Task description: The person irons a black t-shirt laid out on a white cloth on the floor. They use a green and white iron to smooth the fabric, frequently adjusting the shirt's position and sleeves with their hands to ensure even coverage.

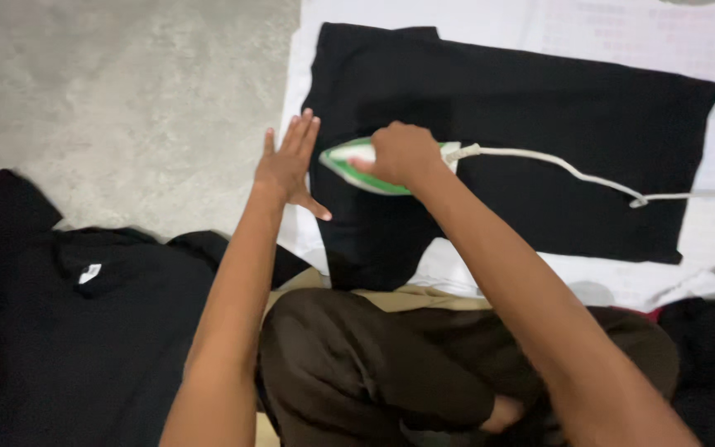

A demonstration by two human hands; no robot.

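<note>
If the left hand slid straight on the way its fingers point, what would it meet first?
The left hand points away from the body along the black garment's left edge; probably only white sheet lies ahead, though depth is unclear.

left hand [287, 165] — flat, fingers spread | right hand [403, 155] — fist closed, arm extended
</note>
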